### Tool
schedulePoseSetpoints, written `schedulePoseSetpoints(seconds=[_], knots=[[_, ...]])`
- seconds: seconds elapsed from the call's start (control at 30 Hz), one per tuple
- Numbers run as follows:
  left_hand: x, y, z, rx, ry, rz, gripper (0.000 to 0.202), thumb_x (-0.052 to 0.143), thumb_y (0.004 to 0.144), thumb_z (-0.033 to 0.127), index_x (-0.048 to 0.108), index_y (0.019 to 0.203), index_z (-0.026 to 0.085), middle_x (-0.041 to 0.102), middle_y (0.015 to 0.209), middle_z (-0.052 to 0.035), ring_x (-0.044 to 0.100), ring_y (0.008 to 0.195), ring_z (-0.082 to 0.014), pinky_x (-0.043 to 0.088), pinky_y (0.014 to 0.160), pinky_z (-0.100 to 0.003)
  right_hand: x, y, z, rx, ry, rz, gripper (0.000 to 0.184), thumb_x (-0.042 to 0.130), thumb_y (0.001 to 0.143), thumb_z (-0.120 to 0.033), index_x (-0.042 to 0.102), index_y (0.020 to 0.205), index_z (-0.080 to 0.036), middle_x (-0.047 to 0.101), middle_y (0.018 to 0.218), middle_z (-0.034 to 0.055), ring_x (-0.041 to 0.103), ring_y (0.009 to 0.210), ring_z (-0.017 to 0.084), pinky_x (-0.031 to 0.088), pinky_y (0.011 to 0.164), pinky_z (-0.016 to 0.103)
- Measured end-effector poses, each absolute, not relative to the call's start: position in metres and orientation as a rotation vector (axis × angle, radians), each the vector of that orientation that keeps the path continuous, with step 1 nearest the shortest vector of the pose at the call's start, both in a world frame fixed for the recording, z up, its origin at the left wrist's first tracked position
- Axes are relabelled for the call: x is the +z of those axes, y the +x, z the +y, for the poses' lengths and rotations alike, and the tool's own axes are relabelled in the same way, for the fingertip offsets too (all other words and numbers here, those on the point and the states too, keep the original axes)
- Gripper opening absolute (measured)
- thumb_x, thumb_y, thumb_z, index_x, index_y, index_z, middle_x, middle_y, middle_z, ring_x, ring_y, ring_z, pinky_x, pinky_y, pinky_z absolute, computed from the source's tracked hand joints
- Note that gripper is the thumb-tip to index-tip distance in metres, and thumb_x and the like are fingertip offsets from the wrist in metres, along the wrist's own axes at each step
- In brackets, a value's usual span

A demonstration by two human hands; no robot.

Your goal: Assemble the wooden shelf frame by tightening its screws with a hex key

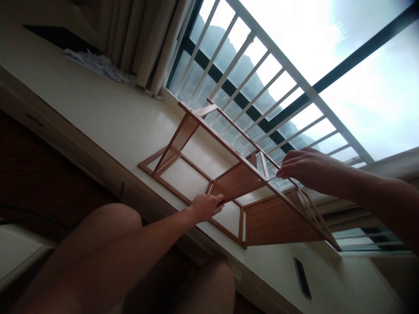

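Note:
A brown wooden shelf frame [196,117] with open rectangular sides stands on the pale window ledge, tilted in my view. My left hand [206,208] is closed around the lower edge of its middle wooden panel [237,181]. Higher up at the right, my right hand [299,168] pinches a thin metal rod [274,177], possibly a hex key. The rod's tip meets the frame's long upper rail near the middle panel. Fingers hide the rod's other end. Another wooden panel [278,220] closes off the right end.
Behind the frame runs a white railing [275,48] before a window. Beige curtains [131,39] hang at left, beside crumpled white papers [98,65]. A dark phone-like slab [301,278] lies on the ledge [108,117] at right. My knees are below the ledge's front edge.

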State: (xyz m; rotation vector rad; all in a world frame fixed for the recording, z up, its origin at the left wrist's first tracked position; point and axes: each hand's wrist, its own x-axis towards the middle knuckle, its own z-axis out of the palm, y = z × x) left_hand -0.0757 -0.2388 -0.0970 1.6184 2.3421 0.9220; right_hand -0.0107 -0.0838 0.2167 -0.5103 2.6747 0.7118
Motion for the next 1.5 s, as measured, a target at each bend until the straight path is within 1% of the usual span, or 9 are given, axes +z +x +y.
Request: schedulePoseSetpoints(seconds=[0.23,0.4,0.53,0.6,0.7,0.77,0.97,1.23,1.5], knots=[[-0.098,-0.075,-0.237,0.919,1.634,2.332,0.027,0.035,0.096,0.044,0.052,0.104,0.025,0.071,0.090,-0.0068,0.070,0.085,-0.0267,0.051,0.070,-0.034,0.214,-0.005,-0.086,0.803,-0.635,2.678,0.035,0.047,0.080,-0.001,0.072,0.091,-0.024,0.072,0.093,0.0038,0.061,0.094,0.022,0.040,0.086,0.040],[-0.096,-0.074,-0.239,0.927,1.616,2.321,0.027,0.036,0.096,0.044,0.052,0.105,0.025,0.071,0.091,-0.0070,0.069,0.087,-0.0267,0.051,0.073,-0.035,0.215,0.000,-0.084,0.984,-0.905,2.655,0.027,0.052,0.086,-0.008,0.070,0.102,-0.019,0.072,0.101,0.0080,0.059,0.101,0.026,0.040,0.093,0.045],[-0.094,-0.073,-0.240,0.929,1.595,2.319,0.027,0.037,0.096,0.044,0.052,0.105,0.025,0.071,0.091,-0.0070,0.069,0.087,-0.0267,0.050,0.073,-0.034,0.215,0.002,-0.081,0.987,-0.887,2.650,0.031,0.049,0.087,-0.007,0.069,0.109,-0.019,0.071,0.107,0.0077,0.058,0.103,0.025,0.040,0.093,0.044],[-0.094,-0.072,-0.240,0.925,1.597,2.324,0.028,0.036,0.096,0.045,0.052,0.106,0.025,0.071,0.092,-0.0070,0.069,0.087,-0.0269,0.050,0.072,-0.034,0.215,0.000,-0.080,0.931,-0.802,2.622,0.029,0.050,0.089,-0.010,0.069,0.108,-0.020,0.070,0.108,0.0067,0.058,0.102,0.025,0.040,0.090,0.043],[-0.095,-0.072,-0.239,0.906,1.604,2.339,0.029,0.035,0.096,0.045,0.052,0.106,0.025,0.071,0.093,-0.0069,0.069,0.086,-0.0269,0.051,0.072,-0.034,0.217,-0.002,-0.079,0.850,-0.686,2.620,0.021,0.054,0.092,-0.027,0.069,0.107,-0.023,0.070,0.107,0.0052,0.057,0.101,0.025,0.040,0.087,0.042],[-0.096,-0.072,-0.238,0.892,1.606,2.348,0.030,0.034,0.096,0.046,0.052,0.107,0.025,0.071,0.092,-0.0069,0.069,0.086,-0.0269,0.051,0.071,-0.034,0.218,-0.003,-0.078,0.795,-0.620,2.653,0.023,0.053,0.093,-0.036,0.069,0.107,-0.025,0.070,0.106,0.0041,0.057,0.100,0.024,0.040,0.085,0.040],[-0.097,-0.072,-0.239,0.912,1.638,2.349,0.030,0.033,0.096,0.046,0.052,0.106,0.025,0.071,0.090,-0.0067,0.070,0.084,-0.0288,0.052,0.067,-0.035,0.217,-0.005,-0.075,0.597,-0.504,2.695,0.025,0.048,0.096,-0.034,0.070,0.098,-0.024,0.070,0.102,0.0049,0.056,0.093,0.020,0.039,0.081,0.036],[-0.094,-0.073,-0.240,0.911,1.614,2.328,0.029,0.034,0.096,0.046,0.052,0.106,0.025,0.071,0.091,-0.0071,0.069,0.086,-0.0274,0.051,0.070,-0.034,0.214,-0.006,-0.070,0.509,-0.512,2.709,0.027,0.046,0.097,-0.030,0.071,0.099,-0.023,0.070,0.104,0.0064,0.057,0.095,0.020,0.040,0.083,0.035],[-0.093,-0.073,-0.240,0.900,1.598,2.325,0.029,0.035,0.096,0.045,0.052,0.107,0.025,0.071,0.092,-0.0075,0.069,0.087,-0.0270,0.051,0.072,-0.034,0.214,-0.003,-0.083,0.649,-0.380,2.753,0.030,0.047,0.096,-0.035,0.073,0.087,-0.024,0.072,0.088,0.0047,0.061,0.087,0.021,0.036,0.084,0.038]])
